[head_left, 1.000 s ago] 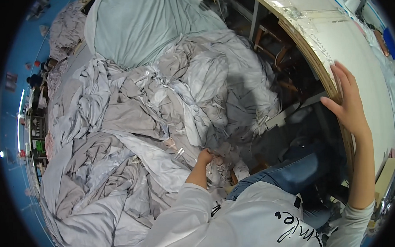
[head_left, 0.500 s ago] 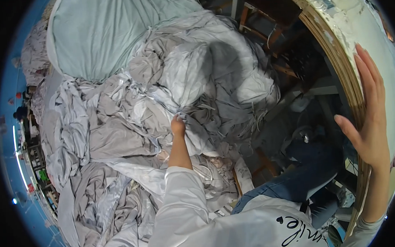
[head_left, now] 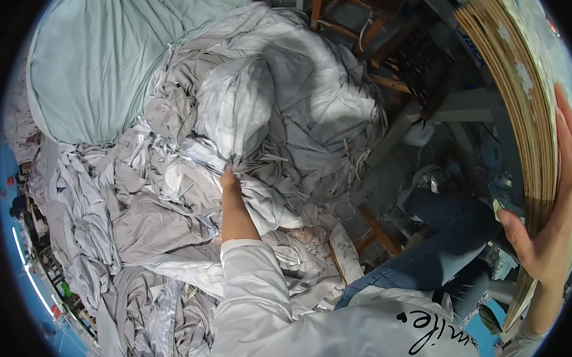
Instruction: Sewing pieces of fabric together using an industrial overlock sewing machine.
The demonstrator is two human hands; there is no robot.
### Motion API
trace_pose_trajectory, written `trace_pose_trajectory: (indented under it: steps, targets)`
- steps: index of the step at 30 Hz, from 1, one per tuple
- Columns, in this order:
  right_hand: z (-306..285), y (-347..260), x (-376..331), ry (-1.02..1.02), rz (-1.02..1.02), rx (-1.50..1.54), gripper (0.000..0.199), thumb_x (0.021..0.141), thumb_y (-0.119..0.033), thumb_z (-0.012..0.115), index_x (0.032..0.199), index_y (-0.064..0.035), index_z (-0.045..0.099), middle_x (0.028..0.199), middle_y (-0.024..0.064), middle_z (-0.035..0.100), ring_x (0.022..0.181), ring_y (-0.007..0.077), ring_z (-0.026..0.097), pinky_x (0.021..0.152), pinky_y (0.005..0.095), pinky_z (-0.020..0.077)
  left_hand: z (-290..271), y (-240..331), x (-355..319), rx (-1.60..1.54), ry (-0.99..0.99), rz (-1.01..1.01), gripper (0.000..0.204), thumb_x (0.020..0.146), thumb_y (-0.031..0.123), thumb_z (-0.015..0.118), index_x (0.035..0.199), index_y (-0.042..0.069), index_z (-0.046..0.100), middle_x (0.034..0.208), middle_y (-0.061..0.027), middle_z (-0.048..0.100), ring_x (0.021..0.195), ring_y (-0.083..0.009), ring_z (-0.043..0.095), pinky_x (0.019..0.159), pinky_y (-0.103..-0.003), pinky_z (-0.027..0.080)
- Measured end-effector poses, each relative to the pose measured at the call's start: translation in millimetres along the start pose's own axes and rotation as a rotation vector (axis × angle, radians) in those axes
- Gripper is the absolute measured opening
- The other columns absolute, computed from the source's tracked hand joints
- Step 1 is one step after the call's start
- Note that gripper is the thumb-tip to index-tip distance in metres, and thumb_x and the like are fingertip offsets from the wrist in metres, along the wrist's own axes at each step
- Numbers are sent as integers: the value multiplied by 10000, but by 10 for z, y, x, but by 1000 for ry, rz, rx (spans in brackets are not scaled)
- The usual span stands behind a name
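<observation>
A large heap of grey and white fabric (head_left: 155, 214) spreads in front of me and to my left. My left hand (head_left: 230, 179) reaches into its middle, closed on a fold of pale fabric (head_left: 236, 117) that bunches and creases toward my fingers. The fingertips are partly hidden in the cloth. At the right, my right hand (head_left: 549, 241) rests against the edge of a table (head_left: 516, 82) with a thick layered rim. Its fingers stretch out along the top, the thumb stands apart, and nothing is in it.
Behind the heap on the left lies a big pale green cloth bundle (head_left: 105, 65). A wooden stool (head_left: 343, 19) stands at the far right. Under the table are metal frame bars (head_left: 463, 109). My leg in blue jeans (head_left: 421, 249) is bent between heap and table.
The view has shifted, so heap and left hand appear farther left. My left hand stays closed on the fabric. The right hand stays at the table edge, now showing lower and farther right.
</observation>
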State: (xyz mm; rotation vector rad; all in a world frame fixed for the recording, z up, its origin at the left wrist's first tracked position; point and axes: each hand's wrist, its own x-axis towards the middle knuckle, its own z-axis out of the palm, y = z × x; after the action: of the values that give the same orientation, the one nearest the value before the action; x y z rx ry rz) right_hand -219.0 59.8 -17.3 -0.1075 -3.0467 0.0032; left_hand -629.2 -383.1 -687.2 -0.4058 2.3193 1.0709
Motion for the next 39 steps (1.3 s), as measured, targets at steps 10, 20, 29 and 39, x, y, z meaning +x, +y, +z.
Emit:
trace_pose_trajectory:
  steps: [10, 20, 29, 39]
  targets:
    - [265, -217, 241, -110, 180, -61, 846, 772, -313, 696, 1412, 13, 248, 1404, 308, 287, 1318, 425, 286, 1047, 530, 263, 83, 1871, -876, 650, 598, 615, 237, 716, 304, 692, 942, 240, 723, 1458, -169, 300, 1356, -360, 254, 1027, -511, 322]
    - [198, -223, 197, -242, 344, -147, 874, 788, -415, 638, 1450, -38, 209, 1480, 256, 191, 1372, 411, 210, 1097, 502, 206, 9, 3184, -188, 1403, 232, 488, 257, 851, 222, 507, 984, 152, 716, 1301, -82, 522, 1244, -261, 439, 1030, -472, 323]
    - [148, -193, 227, -172, 323, -50, 861, 744, -360, 662, 1426, -28, 254, 1456, 264, 237, 1355, 435, 216, 1089, 519, 206, 296, 2114, -592, 140, -382, 742, 139, 793, 81, 630, 895, 66, 723, 814, -50, 702, 748, -119, 633, 700, -275, 499]
    - [12, -338, 150, -22, 333, -19, 919, 575, -182, 745, 1383, -35, 334, 1446, 170, 316, 1334, 379, 279, 1093, 475, 227, 188, 2820, -4312, -709, -1128, 557, 12, 841, 39, 627, 848, 34, 636, 800, -22, 596, 709, -115, 519, 633, -241, 414]
